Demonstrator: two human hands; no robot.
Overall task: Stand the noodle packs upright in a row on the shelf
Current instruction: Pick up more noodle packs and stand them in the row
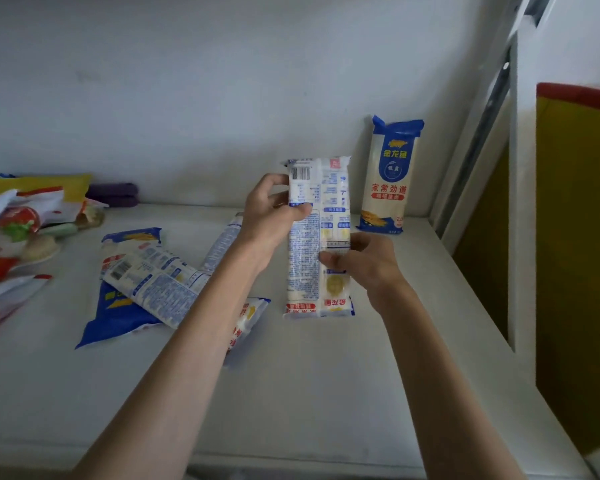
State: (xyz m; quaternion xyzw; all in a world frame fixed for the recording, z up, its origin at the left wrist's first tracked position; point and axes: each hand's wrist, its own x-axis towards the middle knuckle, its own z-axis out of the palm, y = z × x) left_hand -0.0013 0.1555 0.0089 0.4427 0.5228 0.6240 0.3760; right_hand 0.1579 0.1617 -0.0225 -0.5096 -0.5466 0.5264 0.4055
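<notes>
One noodle pack (388, 174) stands upright at the shelf's (326, 393) back right, against the wall. Left of it, a held pack (321, 237); further left, loose packs (146, 282) lie flat, overlapping.

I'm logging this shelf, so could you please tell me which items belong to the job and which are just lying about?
Job:
- blue-and-white noodle pack standing against the wall
- pack held in both hands
- flat packs heaped on the shelf

Lying about:
- red-and-white food packets
- dark purple bundle

Noodle pack (317, 237) upright between both hands (274, 216), above shelf (309, 393).
</notes>
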